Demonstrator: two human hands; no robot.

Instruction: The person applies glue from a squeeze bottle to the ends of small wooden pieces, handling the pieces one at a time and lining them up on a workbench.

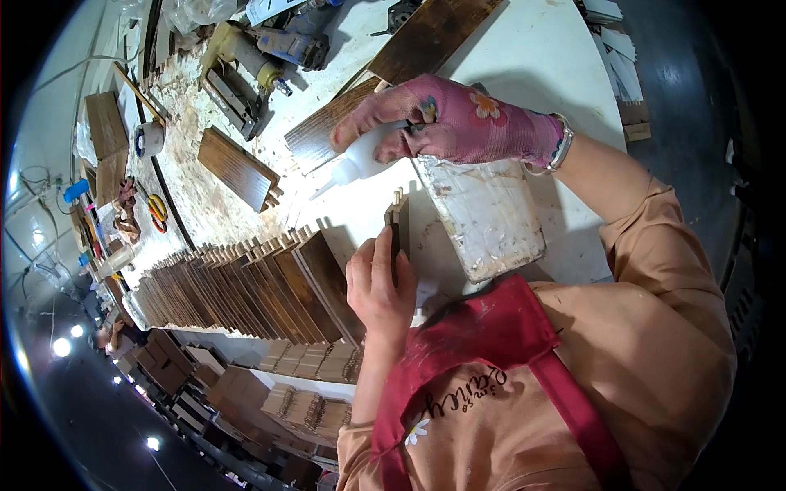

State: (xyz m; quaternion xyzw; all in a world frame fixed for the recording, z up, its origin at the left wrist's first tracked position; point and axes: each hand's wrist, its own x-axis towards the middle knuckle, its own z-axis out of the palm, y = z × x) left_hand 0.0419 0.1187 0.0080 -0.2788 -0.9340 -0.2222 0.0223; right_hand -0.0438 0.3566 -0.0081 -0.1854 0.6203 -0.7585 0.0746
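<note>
My right hand (450,123), in a pink flowered glove, is wrapped round a white squeeze bottle (358,161). The bottle's thin nozzle tilts down toward the left, apart from the wood below. My bare left hand (379,278) grips a small dark wooden piece (398,221) on end, its pale dowel pegs pointing up. Left of that hand stands a long row of dark wooden slats (246,286), pegs along their upper ends. Another pegged brown board (237,168) lies flat farther left on the worktable (565,49).
A glue-smeared white container (487,217) stands under my right wrist. Farther back lie a nail gun (237,69), a blue power tool (295,41) and a dark plank (430,37). Tape (149,139) and yellow-handled pliers (157,213) are at the left. Stacked boards (307,409) sit below the table.
</note>
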